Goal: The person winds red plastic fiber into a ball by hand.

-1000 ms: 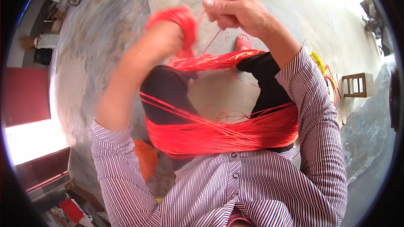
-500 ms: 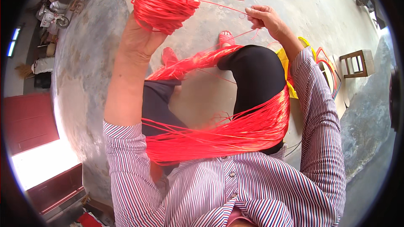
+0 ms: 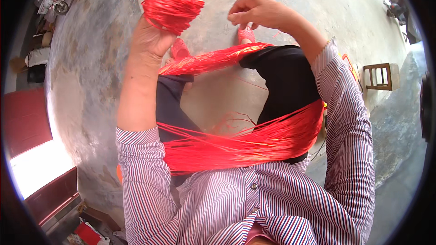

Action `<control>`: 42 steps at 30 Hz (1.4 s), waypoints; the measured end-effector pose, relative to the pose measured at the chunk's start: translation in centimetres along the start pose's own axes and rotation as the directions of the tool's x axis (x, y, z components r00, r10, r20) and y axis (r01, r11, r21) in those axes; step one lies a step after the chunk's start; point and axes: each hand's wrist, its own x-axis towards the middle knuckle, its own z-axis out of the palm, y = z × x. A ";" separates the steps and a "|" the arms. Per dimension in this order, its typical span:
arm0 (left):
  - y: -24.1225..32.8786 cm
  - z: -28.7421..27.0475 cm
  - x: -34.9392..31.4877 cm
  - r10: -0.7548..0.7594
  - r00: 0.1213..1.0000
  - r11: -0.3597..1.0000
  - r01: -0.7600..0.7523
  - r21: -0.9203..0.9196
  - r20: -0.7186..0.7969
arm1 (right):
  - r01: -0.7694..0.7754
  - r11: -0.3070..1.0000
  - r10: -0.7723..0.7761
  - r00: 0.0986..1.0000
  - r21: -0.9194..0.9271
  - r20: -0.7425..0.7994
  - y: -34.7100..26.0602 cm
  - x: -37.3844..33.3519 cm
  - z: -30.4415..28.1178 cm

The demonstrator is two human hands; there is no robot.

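A ball of glossy red cord (image 3: 175,9) is wound round the fingers of my raised left hand (image 3: 152,43), whose fingertips stick out past the top of it. To its right, my right hand (image 3: 259,11) is closed, thumb and fingers bent together and pointing left toward the ball. Half a second ago a thin strand ran from the ball to this hand; now it is too faint to follow. A big loop of red cord, a skein (image 3: 254,147), stretches around both my knees, its far side crossing between them and its near side passing before my striped shirt.
A small wooden stool (image 3: 381,76) stands on the concrete floor at the right. Red sandals (image 3: 180,49) are on my feet beyond the skein. A motorbike (image 3: 397,11) is at the far right, a bicycle (image 3: 60,7) at the far left. Dark red door panels (image 3: 27,122) line the left.
My right hand has swung left, closer to the ball. The ball has shifted slightly left. My right knee has moved out to the right, carrying the skein with it.
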 end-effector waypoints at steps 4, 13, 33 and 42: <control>0.6 1.4 0.0 -0.008 0.997 1.000 0.009 -0.009 0.073 | 0.118 0.991 -0.119 0.993 0.064 0.014 -2.0 5.1 4.7; 1.1 0.5 -0.3 0.064 0.989 0.987 -0.043 -0.158 0.134 | -0.090 0.940 -0.051 0.917 0.330 0.396 3.3 11.0 14.2; -0.7 2.0 0.3 -0.055 0.980 0.974 0.094 -0.204 0.191 | -0.099 0.217 0.542 0.839 0.971 -0.036 18.0 15.9 5.2; -1.4 3.6 -1.0 -0.148 0.960 0.969 0.188 -0.157 0.239 | 0.241 0.938 0.067 0.577 0.249 -0.814 16.0 10.6 -15.3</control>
